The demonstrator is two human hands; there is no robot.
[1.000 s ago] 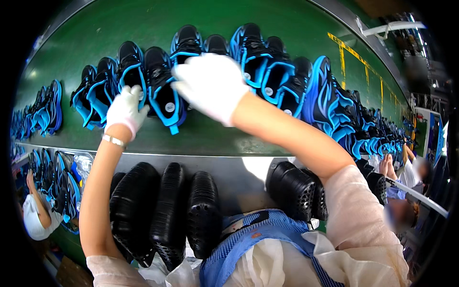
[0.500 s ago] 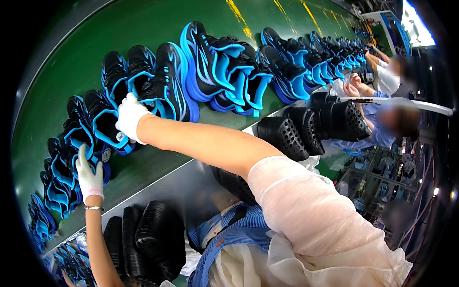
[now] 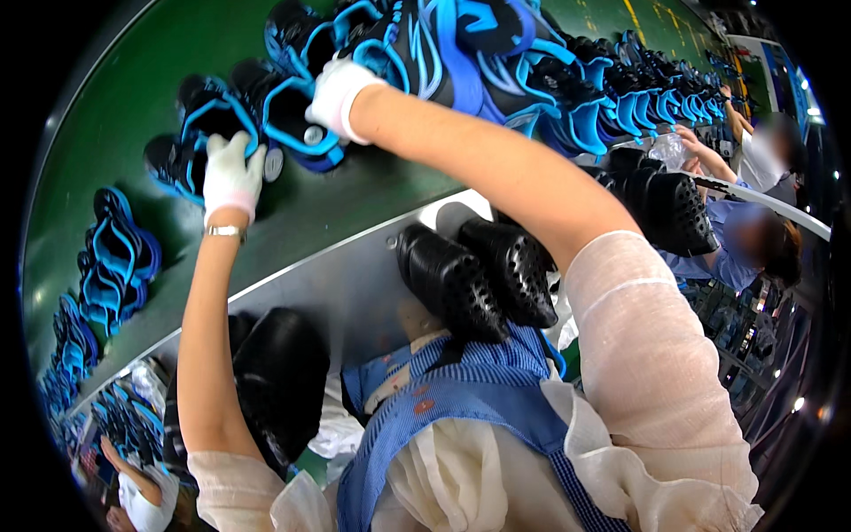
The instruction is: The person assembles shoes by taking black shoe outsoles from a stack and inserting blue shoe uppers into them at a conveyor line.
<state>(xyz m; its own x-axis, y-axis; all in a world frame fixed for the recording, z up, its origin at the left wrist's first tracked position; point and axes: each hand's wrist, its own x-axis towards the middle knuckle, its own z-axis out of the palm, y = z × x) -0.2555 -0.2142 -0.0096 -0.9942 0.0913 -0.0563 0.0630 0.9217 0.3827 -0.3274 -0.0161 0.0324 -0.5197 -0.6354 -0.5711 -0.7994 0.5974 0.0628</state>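
Note:
White-gloved, my left hand [image 3: 233, 180] closes over the heel collar of a black sneaker with bright blue lining [image 3: 213, 115]. My right hand [image 3: 341, 99], gloved too, is closed on the collar of another sneaker [image 3: 288, 111] of the same kind, just to the right. Its fingertips are partly hidden inside the opening. Around both hands, several matching sneakers stand packed together, toes pointing away from me. Right of my right hand, a few sneakers [image 3: 470, 53] lean against one another, partly behind my forearm.
The sneakers line a green work surface [image 3: 355, 186] with a metal edge [image 3: 301, 266]. Black shoe lasts [image 3: 448, 275] stand on my side of it, with more black pieces [image 3: 282, 372] near my left elbow. Another sneaker cluster [image 3: 115, 257] sits at left. Co-workers [image 3: 736, 235] are at right and lower left.
Both hands and the sneakers by them have shifted right and farther away in the view, which has also moved. A wider gap separates them from the left cluster. My left hand has closed on a sneaker.

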